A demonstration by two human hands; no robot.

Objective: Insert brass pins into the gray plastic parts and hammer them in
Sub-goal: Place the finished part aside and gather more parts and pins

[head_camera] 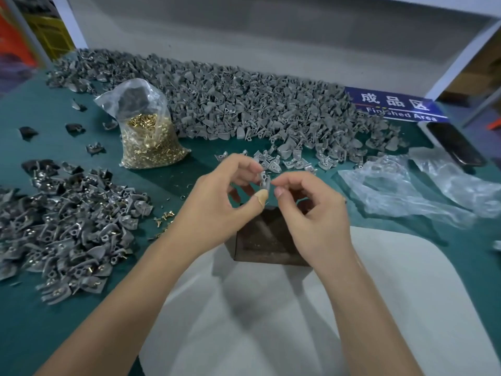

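Note:
My left hand [225, 196] pinches a small gray plastic part [264, 179] upright between its bandaged thumb and fingers, above a dark metal block [267, 242]. My right hand [311, 204] is right beside the part, thumb and forefinger pinched together at its right edge; whatever they hold is too small to see. A clear bag of brass pins [147, 142] stands to the left, and a few loose pins [162, 217] lie by my left wrist. A long heap of gray parts [244, 104] runs across the back of the green table [189, 153].
A second pile of gray parts [67, 229], several with brass showing, lies at the left. Crumpled clear plastic [406, 185] sits at the right, with a dark phone [455, 143] and a blue "Finished Area" sign [393, 104] behind it. No hammer is in view.

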